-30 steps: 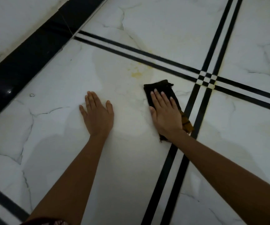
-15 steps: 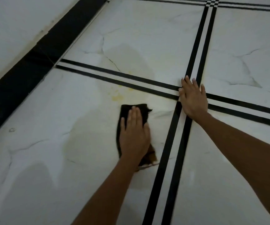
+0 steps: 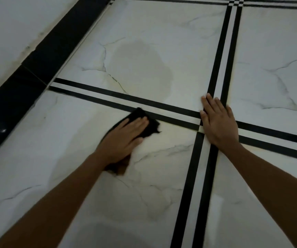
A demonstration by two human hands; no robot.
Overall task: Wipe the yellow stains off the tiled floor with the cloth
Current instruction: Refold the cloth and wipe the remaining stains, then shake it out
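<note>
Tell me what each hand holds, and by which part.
Nothing is gripped. The left hand presses flat on the middle of the dark cloth, whose ends stick out past fingertips and wrist. The right hand rests flat on the tiled floor.

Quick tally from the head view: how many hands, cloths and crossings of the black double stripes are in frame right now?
Bare hands: 2 (left hand pressing the cloth, right hand flat on the white tiled floor)
Dark crumpled cloth: 1
Black double-stripe crossings: 2 (near crossing partly under the right hand, far crossing)
Total: 5
</note>
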